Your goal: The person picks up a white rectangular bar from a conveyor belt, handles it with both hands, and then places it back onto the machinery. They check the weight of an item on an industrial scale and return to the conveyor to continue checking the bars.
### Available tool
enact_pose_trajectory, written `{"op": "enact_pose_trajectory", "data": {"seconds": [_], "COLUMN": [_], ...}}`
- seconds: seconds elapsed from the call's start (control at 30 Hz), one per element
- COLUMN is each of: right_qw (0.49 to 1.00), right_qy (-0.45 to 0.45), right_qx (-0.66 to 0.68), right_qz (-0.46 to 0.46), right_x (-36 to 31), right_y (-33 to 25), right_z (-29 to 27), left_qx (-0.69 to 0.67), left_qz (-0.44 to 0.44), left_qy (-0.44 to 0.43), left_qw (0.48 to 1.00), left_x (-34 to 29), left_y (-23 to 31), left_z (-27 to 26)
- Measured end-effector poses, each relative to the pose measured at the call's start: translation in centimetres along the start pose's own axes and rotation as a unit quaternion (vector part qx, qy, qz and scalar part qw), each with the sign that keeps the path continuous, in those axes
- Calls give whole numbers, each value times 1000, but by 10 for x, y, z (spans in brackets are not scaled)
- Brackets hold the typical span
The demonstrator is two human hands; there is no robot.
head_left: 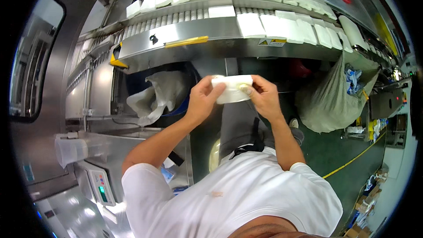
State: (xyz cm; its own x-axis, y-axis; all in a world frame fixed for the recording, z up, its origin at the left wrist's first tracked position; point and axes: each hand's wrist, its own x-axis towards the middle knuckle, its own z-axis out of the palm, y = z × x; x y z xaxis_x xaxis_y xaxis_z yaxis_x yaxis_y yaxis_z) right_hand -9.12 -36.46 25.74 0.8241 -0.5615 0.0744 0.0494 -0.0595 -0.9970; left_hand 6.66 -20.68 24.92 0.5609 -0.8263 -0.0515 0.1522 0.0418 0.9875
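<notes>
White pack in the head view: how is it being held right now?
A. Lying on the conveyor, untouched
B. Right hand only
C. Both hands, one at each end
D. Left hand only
C: the white pack is gripped by the left hand and right hand at opposite ends, below the roller conveyor.

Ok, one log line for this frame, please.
left hand: holds white packet | right hand: holds same packet | behind: roller conveyor carrying white packets | grey sack to the right

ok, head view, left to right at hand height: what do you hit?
Weighing scale → crumpled white bag → left hand → white soft pack held between both hands → right hand → grey sack → stacked cartons.
</notes>
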Motion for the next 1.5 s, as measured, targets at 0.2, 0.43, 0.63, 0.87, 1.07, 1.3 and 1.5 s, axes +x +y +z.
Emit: {"op": "enact_pose_trajectory", "data": {"seconds": [0.2, 0.43, 0.63, 0.87, 1.07, 1.3, 1.5], "right_qw": [998, 998, 996, 996, 995, 998, 997], "right_qy": [-3, 2, -9, -30, -12, -19, -25], "right_qx": [57, -61, -84, -73, -102, -41, -68], "right_qz": [35, 23, 33, 30, 10, 50, 36], "right_x": [1, 0, -3, -3, -5, -7, -6], "right_y": [2, 7, 7, 11, 7, 0, -1], "right_z": [5, 1, 0, -2, 0, 2, -2], "left_qx": [-10, -21, -28, -16, -18, -41, -32], "left_qz": [8, -19, -34, -30, -26, -35, -49], "left_qy": [33, 27, 13, 18, 22, 18, 15], "left_qw": [999, 999, 999, 999, 999, 998, 998], "left_x": [0, 1, 0, -1, -2, -1, 0], "left_y": [1, -7, -10, -5, -10, -8, -8], "left_z": [4, 6, 5, 7, 5, 5, 7]}}
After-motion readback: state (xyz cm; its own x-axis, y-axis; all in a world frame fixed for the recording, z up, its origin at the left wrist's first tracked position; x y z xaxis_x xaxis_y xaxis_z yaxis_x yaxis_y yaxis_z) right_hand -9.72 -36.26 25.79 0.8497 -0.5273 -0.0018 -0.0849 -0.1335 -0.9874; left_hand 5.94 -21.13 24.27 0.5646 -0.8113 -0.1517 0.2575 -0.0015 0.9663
